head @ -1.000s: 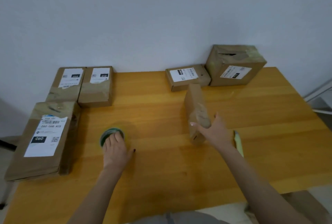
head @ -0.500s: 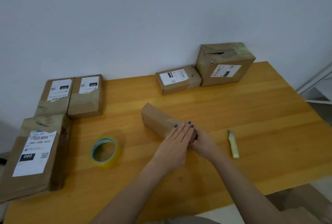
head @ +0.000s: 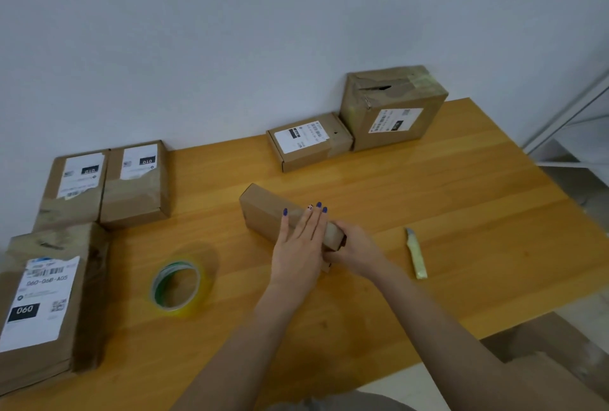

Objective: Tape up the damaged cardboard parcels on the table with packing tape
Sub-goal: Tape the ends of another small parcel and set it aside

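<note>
A long narrow cardboard parcel (head: 263,211) lies on its side in the middle of the wooden table (head: 428,196). My left hand (head: 301,246) lies flat on its top with straight fingers. My right hand (head: 354,250) grips the parcel's near end, fingers curled round it. A roll of clear packing tape (head: 178,285) with a green core lies flat on the table, left of my hands. A pale yellow utility knife (head: 416,254) lies to the right.
Two labelled parcels (head: 108,185) sit side by side at the back left, a larger one (head: 43,305) at the near left edge. A small flat box (head: 309,142) and a taller torn box (head: 393,107) stand against the wall. A white shelf frame (head: 573,133) is at the right.
My left hand left the tape roll and came over onto the parcel. My right hand laid the upright parcel down on its side and now holds its near end.
</note>
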Available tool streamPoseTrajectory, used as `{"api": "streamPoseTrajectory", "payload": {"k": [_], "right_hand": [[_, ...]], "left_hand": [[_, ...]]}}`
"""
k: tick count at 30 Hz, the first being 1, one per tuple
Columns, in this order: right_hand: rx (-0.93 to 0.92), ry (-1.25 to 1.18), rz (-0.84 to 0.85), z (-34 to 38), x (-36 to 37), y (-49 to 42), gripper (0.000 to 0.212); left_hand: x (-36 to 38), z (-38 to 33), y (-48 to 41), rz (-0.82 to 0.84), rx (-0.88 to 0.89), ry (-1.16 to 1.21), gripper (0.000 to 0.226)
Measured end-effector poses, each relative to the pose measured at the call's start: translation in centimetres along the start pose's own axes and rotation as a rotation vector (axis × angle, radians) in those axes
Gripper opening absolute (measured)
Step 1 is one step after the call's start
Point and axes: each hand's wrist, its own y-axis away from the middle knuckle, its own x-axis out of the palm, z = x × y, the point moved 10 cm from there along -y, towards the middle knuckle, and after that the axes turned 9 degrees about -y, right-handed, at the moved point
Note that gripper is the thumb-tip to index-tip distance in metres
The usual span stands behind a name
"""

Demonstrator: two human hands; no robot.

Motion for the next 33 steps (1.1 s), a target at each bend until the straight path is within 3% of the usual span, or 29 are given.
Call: {"api": "streamPoseTrajectory", "payload": {"k": [4, 7, 9, 11, 14, 16, 19, 21, 22, 24, 29, 31, 33], "right_hand": [[-0.038, 0.079, 0.001, 0.4, 0.4, 0.2, 0.036], [-0.05, 0.153, 0.021, 0.4, 0.5, -0.1, 0.002], [-0.04, 0.16, 0.056, 0.6, 0.8, -0.2, 0.015], [-0.05, 0.123, 0.057, 0.9, 0.8, -0.1, 0.012], [-0.038, 0.107, 0.053, 1.2, 1.4, 0.1, 0.035], [-0.024, 0.15, 0.025, 0.7, 1.6, 0.3, 0.042], [-0.031, 0.185, -0.029, 0.1, 1.8, 0.9, 0.057], [-0.073, 0.204, 0.076, 0.1, 3.9, 1.7, 0.077], [-0.104, 0.251, 0.159, 0.2, 5.4, 2.3, 0.089], [-0.194, 0.337, 0.26, 0.9, 7.6, 3.6, 0.094], [-0.266, 0.281, 0.263, 2.2, 9.0, 4.2, 0.047], [-0.244, 0.28, 0.163, 1.9, 8.7, 3.6, 0.04], [-0.098, 0.182, 0.009, 0.3, 7.5, 2.8, 0.042]], "left_hand": [[0.2, -1.3, 0.4, -0.003, -0.017, 0.021, 0.07], [0.7, -3.0, 1.4, -0.007, 0.131, 0.036, 0.068], [0.4, -2.3, 1.6, -0.035, 0.168, 0.077, 0.07], [0.2, -1.5, 1.1, -0.096, 0.162, 0.07, 0.07], [-0.8, 1.6, 1.4, -0.196, -0.098, 0.184, 0.075], [1.5, 5.4, 2.0, -0.101, -0.374, 0.46, 0.068], [6.4, 8.6, 4.0, 0.06, -0.753, 1.2, 0.072], [7.9, 7.5, 4.7, 0.104, -0.856, 1.674, 0.079], [8.4, 6.8, 5.1, 0.12, -0.86, 1.77, 0.077], [7.9, 6.2, 5.5, 0.118, -0.784, 1.719, 0.066], [10.2, 8.3, 7.6, 0.056, -0.778, 1.435, 0.034], [11.6, 9.0, 8.3, 0.142, -0.741, 1.202, 0.047], [12.5, 9.7, 9.0, 0.179, -0.721, 0.998, 0.053]]}}
